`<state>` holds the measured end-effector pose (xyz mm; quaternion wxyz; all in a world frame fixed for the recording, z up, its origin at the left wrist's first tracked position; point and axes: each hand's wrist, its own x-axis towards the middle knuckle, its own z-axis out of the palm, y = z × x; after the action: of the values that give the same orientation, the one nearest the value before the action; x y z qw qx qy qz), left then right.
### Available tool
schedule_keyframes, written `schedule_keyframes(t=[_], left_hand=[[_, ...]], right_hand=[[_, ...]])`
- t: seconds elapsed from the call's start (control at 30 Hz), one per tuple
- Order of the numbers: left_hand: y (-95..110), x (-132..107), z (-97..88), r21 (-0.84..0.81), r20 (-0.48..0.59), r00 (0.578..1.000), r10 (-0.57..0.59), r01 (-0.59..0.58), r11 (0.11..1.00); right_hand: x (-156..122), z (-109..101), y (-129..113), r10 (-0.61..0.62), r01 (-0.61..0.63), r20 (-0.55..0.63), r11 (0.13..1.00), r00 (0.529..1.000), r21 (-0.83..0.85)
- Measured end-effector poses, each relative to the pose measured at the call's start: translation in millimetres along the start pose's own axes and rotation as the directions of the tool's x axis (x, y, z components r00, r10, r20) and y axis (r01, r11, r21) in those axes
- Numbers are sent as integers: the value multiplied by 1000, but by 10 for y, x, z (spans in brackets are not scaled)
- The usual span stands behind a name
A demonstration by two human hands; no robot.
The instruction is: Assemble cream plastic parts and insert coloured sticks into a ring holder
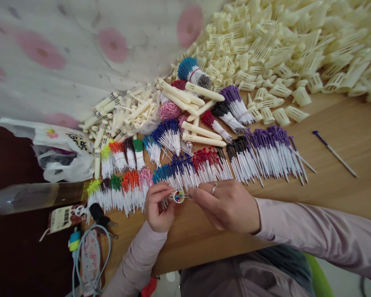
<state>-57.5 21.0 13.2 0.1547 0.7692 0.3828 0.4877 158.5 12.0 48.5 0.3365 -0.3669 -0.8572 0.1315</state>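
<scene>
My left hand (159, 206) pinches a cream multi-colour pen barrel (178, 196), its round open end turned towards me. Several coloured tips show inside that opening. At its right side my right hand (224, 205), wearing a ring, has fingers closed on a thin pale pen refill (187, 196); most of it is hidden by the fingers. Just beyond both hands lies a long row of refills sorted by colour, with purple refills (273, 148) at the right, red refills (205, 161) in the middle and orange refills (130, 185) towards the left.
Cream plastic pen parts (266, 49) are heaped at the back right. Assembled pen barrels (204, 138) and banded refill bundles (231, 101) lie behind the row. One purple refill (335, 153) lies apart. Keys (103, 220), a cable (77, 264) and a plastic bottle (34, 198) are at left.
</scene>
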Motion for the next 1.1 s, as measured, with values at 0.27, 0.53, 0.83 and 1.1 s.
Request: schedule_keyframes(t=[0.27,0.53,0.83,1.1], left_hand=[[13,23,-31,83,55,998,19,-23,996],[26,20,-40,73,83,997,0,-6,997],[19,25,-49,81,101,995,12,-21,997],[7,41,-39,103,90,993,71,-80,991]], right_hand=[[-9,48,23,-19,19,-29,1000,999,3],[-4,56,20,-12,12,-62,1000,998,-1],[2,25,11,14,-14,-12,1000,1000,-21],[-12,33,20,14,-14,12,1000,1000,-25]])
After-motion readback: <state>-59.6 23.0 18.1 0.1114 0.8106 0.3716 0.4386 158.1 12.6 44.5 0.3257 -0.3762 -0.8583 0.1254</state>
